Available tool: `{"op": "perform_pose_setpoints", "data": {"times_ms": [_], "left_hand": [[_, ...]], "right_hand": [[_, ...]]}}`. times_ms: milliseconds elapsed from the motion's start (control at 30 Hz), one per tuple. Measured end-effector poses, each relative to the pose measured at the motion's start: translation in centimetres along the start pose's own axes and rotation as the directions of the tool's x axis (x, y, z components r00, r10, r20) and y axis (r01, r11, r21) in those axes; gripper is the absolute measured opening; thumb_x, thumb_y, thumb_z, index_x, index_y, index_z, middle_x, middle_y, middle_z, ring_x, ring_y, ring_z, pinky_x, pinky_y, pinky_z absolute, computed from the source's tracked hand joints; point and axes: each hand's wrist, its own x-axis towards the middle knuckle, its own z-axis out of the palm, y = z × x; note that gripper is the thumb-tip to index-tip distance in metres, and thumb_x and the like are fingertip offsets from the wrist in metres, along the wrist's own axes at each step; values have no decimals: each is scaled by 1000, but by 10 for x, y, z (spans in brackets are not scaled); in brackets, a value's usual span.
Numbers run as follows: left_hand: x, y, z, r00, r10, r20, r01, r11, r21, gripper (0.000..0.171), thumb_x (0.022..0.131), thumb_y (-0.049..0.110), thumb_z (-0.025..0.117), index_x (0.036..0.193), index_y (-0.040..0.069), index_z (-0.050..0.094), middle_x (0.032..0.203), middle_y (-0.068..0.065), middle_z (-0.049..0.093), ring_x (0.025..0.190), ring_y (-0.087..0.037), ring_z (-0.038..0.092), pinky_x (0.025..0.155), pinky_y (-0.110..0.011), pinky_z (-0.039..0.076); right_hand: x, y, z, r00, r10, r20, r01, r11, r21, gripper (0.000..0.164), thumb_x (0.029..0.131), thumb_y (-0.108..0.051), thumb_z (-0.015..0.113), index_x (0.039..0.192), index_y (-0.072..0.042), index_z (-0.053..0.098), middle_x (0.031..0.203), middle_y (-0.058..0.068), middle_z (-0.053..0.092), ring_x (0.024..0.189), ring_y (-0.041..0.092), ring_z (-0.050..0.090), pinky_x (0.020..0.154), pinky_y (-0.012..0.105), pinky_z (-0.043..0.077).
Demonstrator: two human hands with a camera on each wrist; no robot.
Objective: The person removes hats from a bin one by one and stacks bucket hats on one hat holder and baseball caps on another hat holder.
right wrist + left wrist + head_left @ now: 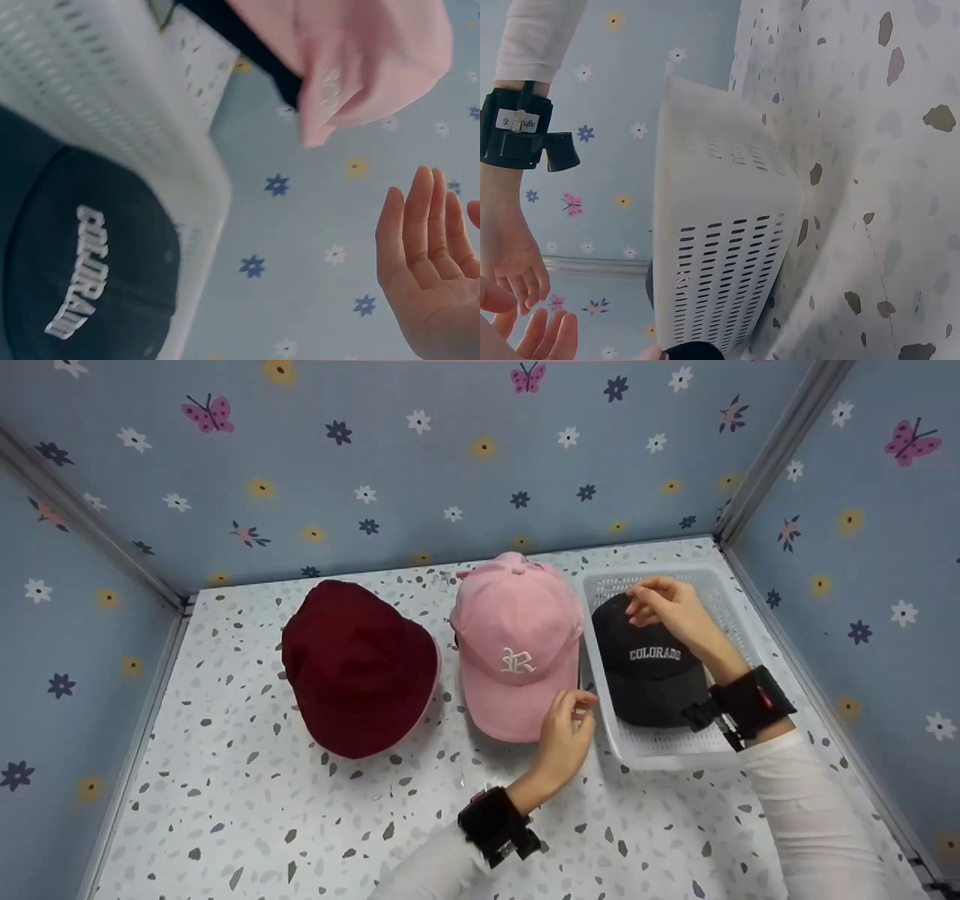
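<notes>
A black cap (pixel 651 660) lettered "COLORADO" lies inside a white perforated basket (pixel 622 757), its brim toward me. Above it hovers my right hand (pixel 671 611), fingers loosely bent and holding nothing; the right wrist view shows that hand (pixel 431 262) with extended fingers. Left of the basket sits a pink cap (pixel 517 622) with a white embroidered letter. My left hand (pixel 568 739) is at the right front of its brim, fingers loosely curved around nothing; whether it touches the brim, I cannot tell. In the left wrist view, only part of the left hand (pixel 540 337) shows.
A dark red hat (pixel 360 671) rests on the speckled white table (pixel 247 810), left of the pink cap. Blue flowered panels (pixel 420 465) enclose the back and both sides. The basket stands near the right panel (pixel 855 577).
</notes>
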Motion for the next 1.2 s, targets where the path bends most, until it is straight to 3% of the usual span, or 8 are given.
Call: {"op": "perform_pose_setpoints", "data": {"times_ms": [100,167,300,533,667,767,1000,1200], "left_hand": [[1,-4,8,1000,-10,20,10,1000,22,20,78,-8,47,94,1,56,90,-7,53,86,-15,52,74,-18,46],[1,-6,13,998,-42,44,40,999,36,21,79,-5,48,98,1,55,95,-7,52,89,-16,52,77,-18,45],[0,-10,23,989,-110,96,98,987,124,27,81,2,52,108,1,50,105,-9,49,96,-19,49,84,-24,42],[-4,-21,34,974,-184,132,142,950,277,48,78,7,62,119,-4,41,114,-17,45,110,-28,44,96,-33,35],[-6,-27,39,949,-273,156,232,943,237,59,78,8,63,125,-8,32,124,-23,41,116,-33,40,99,-36,32],[-7,-30,42,917,-351,187,321,931,176,60,81,10,61,128,-9,28,123,-25,44,114,-33,44,97,-36,35],[-3,-37,48,858,-434,274,454,891,-11,36,88,6,49,119,-10,42,106,-21,57,94,-25,58,78,-26,48],[-1,-38,51,827,-492,270,520,853,-37,30,88,6,49,114,-8,48,99,-17,60,86,-21,60,74,-24,49]], "right_hand": [[-2,-18,6,998,41,-53,-49,989,-139,26,88,-13,52,98,10,54,67,1,59,56,9,59,55,20,51],[-3,-26,8,992,79,-102,-103,962,-255,28,90,-12,47,100,15,50,66,-3,58,56,7,58,55,20,50],[2,-19,-1,982,113,-152,-162,919,-361,27,90,-9,46,102,15,48,65,-5,56,56,4,56,55,17,49],[6,-4,-14,975,31,-221,-150,824,-546,25,90,-13,48,99,10,53,77,13,60,60,0,54,57,12,45],[7,4,-21,969,-6,-249,-156,762,-628,23,89,-13,48,98,7,54,85,21,60,64,-2,50,61,11,40],[8,9,-26,962,-14,-273,-175,733,-658,24,88,-13,47,100,6,54,89,21,59,72,7,50,66,18,39],[7,21,-33,950,45,-310,-236,754,-613,30,89,-16,45,108,7,51,98,25,55,89,30,51,73,31,38],[5,24,-41,959,114,-259,-256,741,-621,37,88,-15,49,117,8,44,106,31,49,100,39,48,85,44,37]]}}
